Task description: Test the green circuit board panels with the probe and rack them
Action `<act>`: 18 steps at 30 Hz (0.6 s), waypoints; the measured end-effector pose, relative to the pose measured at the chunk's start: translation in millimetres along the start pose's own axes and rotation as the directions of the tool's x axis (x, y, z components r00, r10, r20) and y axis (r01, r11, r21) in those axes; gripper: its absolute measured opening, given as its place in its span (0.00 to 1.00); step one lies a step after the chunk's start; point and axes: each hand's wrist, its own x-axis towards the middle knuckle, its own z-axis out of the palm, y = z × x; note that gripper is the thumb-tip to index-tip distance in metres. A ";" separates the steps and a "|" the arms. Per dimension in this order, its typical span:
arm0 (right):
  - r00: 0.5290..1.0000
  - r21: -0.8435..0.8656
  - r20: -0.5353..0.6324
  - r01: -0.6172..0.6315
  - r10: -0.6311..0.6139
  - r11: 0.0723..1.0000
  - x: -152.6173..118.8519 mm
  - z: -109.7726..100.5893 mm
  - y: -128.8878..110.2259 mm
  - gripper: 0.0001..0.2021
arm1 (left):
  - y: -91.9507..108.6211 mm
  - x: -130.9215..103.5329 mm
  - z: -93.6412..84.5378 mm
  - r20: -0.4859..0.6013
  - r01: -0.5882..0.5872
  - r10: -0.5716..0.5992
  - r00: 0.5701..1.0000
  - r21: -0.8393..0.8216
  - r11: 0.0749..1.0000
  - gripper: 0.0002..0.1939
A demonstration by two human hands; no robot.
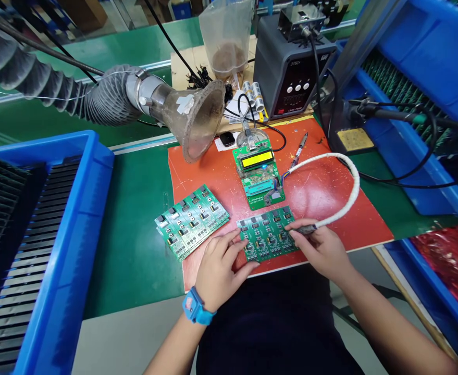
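Observation:
A green circuit board panel [268,240] with several small digit displays lies in front of me on the red mat. My left hand [221,265], with a blue watch at the wrist, grips its left end, fingertips on the left edge and thumb by the lower edge. In my right hand [322,247] is a dark-tipped programming probe [306,229] on a white-wrapped cable [356,182]; its tip meets the panel's right part. Behind the panel sits a programmer board [258,174] with a lit yellow screen. Left of it, more circuit panels [193,219] are stacked.
A fume extractor hood [205,122] hangs over the mat [322,192]. Blue bins [66,250] stand left and right. A soldering station [291,67] is at the back, near a sponge [354,139]. A pen [299,149] lies right of the programmer.

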 end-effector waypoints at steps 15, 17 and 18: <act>1.000 -0.008 -0.011 0.006 -0.006 1.000 -0.3 1.3 5.3 0.08 | 0.3 -1.5 0.9 -0.012 0.008 -0.008 1.000 -0.003 1.000 0.23; 1.000 -0.011 -0.007 -0.009 0.009 1.000 -0.7 1.4 6.0 0.09 | 0.1 -1.5 1.3 -0.011 0.011 -0.011 1.000 -0.002 1.000 0.23; 1.000 -0.013 -0.005 -0.016 0.016 1.000 -0.9 1.5 6.2 0.09 | 0.0 -1.3 1.5 -0.012 0.012 -0.012 1.000 -0.001 1.000 0.23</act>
